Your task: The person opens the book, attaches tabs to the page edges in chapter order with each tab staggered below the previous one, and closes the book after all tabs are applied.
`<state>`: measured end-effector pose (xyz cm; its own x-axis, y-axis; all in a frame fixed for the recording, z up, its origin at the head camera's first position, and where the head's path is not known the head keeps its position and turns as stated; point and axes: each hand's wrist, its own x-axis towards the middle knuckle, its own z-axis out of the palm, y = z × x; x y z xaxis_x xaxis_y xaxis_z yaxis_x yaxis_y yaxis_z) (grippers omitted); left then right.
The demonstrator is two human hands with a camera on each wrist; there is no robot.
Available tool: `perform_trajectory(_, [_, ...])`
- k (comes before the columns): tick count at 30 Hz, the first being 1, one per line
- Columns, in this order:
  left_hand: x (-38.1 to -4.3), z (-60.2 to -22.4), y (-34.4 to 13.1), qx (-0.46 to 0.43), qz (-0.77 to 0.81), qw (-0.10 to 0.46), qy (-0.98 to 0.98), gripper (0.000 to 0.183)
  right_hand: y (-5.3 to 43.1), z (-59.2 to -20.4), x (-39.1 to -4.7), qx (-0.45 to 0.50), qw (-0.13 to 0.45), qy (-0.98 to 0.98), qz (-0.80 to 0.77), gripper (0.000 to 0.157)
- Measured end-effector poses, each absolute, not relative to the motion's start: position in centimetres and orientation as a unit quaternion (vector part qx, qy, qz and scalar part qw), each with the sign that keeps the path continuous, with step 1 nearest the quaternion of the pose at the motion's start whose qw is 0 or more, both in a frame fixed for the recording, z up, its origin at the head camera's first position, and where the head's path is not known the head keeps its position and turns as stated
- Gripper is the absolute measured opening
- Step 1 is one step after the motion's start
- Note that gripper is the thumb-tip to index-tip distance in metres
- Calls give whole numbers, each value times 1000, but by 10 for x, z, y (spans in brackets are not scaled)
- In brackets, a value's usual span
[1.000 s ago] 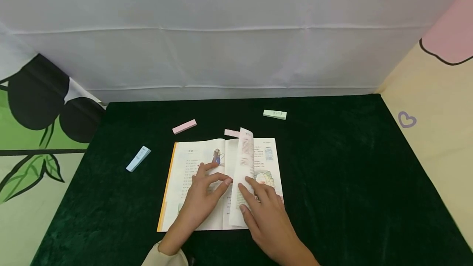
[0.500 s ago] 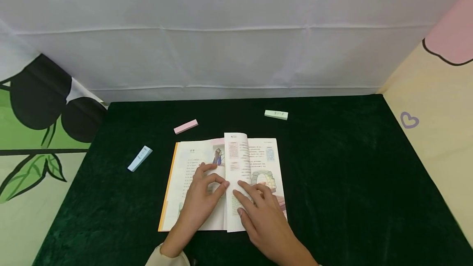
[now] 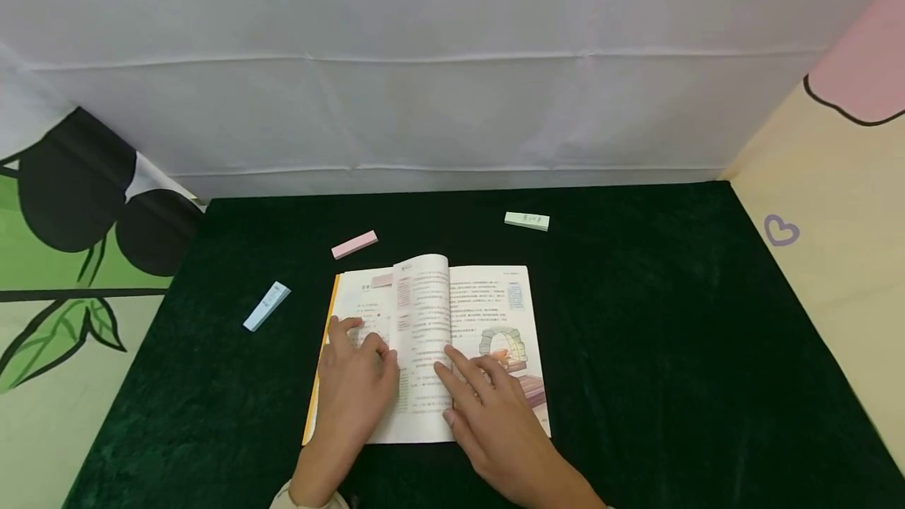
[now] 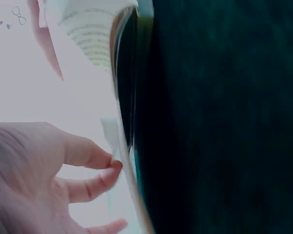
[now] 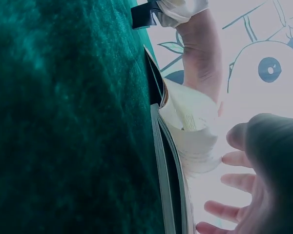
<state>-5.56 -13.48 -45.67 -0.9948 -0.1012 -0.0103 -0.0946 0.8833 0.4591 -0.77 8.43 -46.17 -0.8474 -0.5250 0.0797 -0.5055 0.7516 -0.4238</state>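
An open book (image 3: 488,297) with printed text and pictures lies on the dark green cloth. One of its pages (image 3: 426,313) is lifted and curves over toward the left side. My left hand (image 3: 357,383) pinches this page's left edge between thumb and index finger; in the left wrist view the thumb and index fingertips (image 4: 116,165) meet there. A pink paper strip (image 3: 382,280) shows beside the turning page's upper left edge. My right hand (image 3: 502,422) lies over the right page near the fold, fingers spread and fairly straight.
A pink sticky-note pad (image 3: 354,244) is beyond the book's upper left. To its left rests a pale blue pad (image 3: 266,306), and a pale green pad (image 3: 526,221) lies at the back. A white cloth wall (image 3: 452,116) rises behind the table.
My left hand has moved left, carrying the page's edge across the fold. The pink strip has gone left with the page. My right hand has stayed nearly in place.
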Motion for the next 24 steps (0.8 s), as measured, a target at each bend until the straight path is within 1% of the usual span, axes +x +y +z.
perform_trajectory(3, [-53,-454,-142,63,-200,-15,-978,16,81,-463,-9,-297,27,932,-208,54])
perform_trajectory(7, [-51,-451,-152,79,-161,-36,-983,17,74,-466,-11,-329,16,927,-181,54])
perform_trajectory(12, [-51,-451,-163,97,-121,-24,-988,28,60,-468,-16,-363,20,920,-147,55])
perform_trajectory(18, [-52,-454,-170,120,-112,-17,-986,40,52,-470,-19,-368,33,918,-142,52])
perform_trajectory(24, [-53,-455,-173,121,-121,-6,-985,42,47,-472,-21,-370,51,919,-124,53])
